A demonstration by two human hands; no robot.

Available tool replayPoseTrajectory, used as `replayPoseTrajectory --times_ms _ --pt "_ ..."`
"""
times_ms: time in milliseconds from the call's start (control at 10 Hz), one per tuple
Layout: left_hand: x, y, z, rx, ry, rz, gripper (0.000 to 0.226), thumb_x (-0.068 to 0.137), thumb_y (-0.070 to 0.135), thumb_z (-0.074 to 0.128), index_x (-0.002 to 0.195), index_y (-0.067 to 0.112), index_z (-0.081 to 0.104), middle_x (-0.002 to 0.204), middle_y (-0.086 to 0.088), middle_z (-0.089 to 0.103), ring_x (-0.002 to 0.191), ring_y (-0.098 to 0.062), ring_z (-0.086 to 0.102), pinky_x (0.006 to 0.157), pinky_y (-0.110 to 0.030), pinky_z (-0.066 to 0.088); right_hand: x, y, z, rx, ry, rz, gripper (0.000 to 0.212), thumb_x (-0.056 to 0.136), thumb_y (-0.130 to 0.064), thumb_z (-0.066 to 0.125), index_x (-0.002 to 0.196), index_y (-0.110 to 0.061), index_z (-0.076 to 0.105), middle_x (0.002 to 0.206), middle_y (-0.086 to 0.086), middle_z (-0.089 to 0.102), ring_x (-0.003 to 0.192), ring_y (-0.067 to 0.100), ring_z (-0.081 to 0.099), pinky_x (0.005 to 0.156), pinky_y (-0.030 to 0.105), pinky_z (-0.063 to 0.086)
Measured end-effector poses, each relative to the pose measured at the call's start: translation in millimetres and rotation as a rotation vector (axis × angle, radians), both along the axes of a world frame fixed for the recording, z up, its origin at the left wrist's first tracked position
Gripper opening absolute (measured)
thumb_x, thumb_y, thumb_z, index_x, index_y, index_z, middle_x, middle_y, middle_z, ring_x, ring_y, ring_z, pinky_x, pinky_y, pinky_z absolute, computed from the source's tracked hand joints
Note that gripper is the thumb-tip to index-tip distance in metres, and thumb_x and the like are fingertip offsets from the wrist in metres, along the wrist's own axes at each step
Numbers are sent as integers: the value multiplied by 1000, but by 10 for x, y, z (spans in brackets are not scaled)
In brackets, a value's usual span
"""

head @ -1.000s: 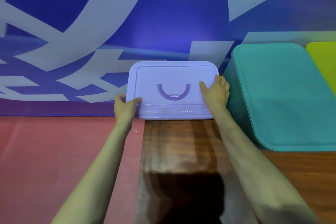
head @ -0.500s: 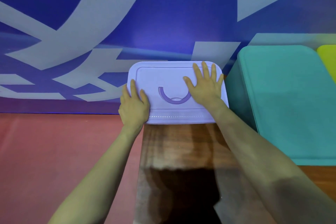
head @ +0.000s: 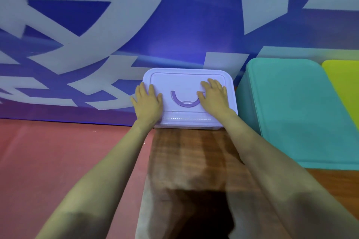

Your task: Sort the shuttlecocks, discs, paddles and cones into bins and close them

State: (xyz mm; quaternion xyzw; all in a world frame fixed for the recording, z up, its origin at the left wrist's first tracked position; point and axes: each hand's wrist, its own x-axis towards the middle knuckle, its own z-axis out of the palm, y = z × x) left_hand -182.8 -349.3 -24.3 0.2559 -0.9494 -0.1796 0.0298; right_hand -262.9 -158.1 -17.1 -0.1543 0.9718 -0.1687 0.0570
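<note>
A lilac bin with its lid on stands at the far left end of the wooden table, against the wall. A darker purple U-shaped handle lies flat in the lid's middle. My left hand presses flat on the lid's left edge, fingers straight. On the lid's right half, beside the handle, my right hand presses down with its fingers spread. The bin's contents are hidden under the lid.
A teal bin with its lid on stands right of the lilac one, almost touching it. A yellow-green lid shows at the right edge. Blue and white patterned wall behind; red floor left of the table.
Both hands went from gripping the lid's side edges to lying flat on top. Since half a second ago the left hand has slid further up onto the lid.
</note>
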Motion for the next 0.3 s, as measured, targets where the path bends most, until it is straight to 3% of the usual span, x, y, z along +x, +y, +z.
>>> replayPoseTrajectory --times_ms 100,300 --pt "49 211 189 19 7 -49 49 98 35 39 141 11 37 151 -14 25 141 -28 19 112 -48 17 61 74 156 -28 -28 24 52 95 -27 47 143 -11 32 149 14 30 138 30 24 113 42 19" --pt "66 568 640 248 69 -153 47 95 29 49 137 10 45 144 -13 39 130 -29 40 104 -40 36 175 285 574 -44 42 159 52 92 -24 53 140 -8 37 144 15 38 134 30 31 112 36 20"
